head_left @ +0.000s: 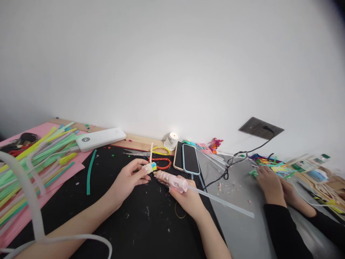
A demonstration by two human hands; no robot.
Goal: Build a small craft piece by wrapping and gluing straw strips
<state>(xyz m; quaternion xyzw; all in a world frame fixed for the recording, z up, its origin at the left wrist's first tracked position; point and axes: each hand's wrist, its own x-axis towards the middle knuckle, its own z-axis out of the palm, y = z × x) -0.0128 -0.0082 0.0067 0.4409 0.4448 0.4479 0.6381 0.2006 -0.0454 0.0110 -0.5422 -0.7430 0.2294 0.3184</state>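
Observation:
My left hand (pixel 129 178) pinches a small white fuzzy piece (pixel 148 168) with a blue and yellow end and a pale stem sticking up. A pink hot glue gun (pixel 172 180) is gripped in my right hand (pixel 190 199), its nozzle close to the coloured end of the piece. Whether the nozzle touches it, I cannot tell. Out of the gun's back runs a long translucent glue stick (pixel 223 202). Just behind my hands lie red-handled scissors (pixel 163 164) and scissors with yellow handles (pixel 161 149) on the black mat (pixel 121 230).
Many pipe cleaners (pixel 51 154) cover pink paper at left, near a white power bank (pixel 101 139). A teal pipe cleaner (pixel 91 172) lies alone. Two phones (pixel 190 158) and a paper cup (pixel 171 141) stand behind. A black cable (pixel 226 172) crosses right, where another person's hands (pixel 272 187) work.

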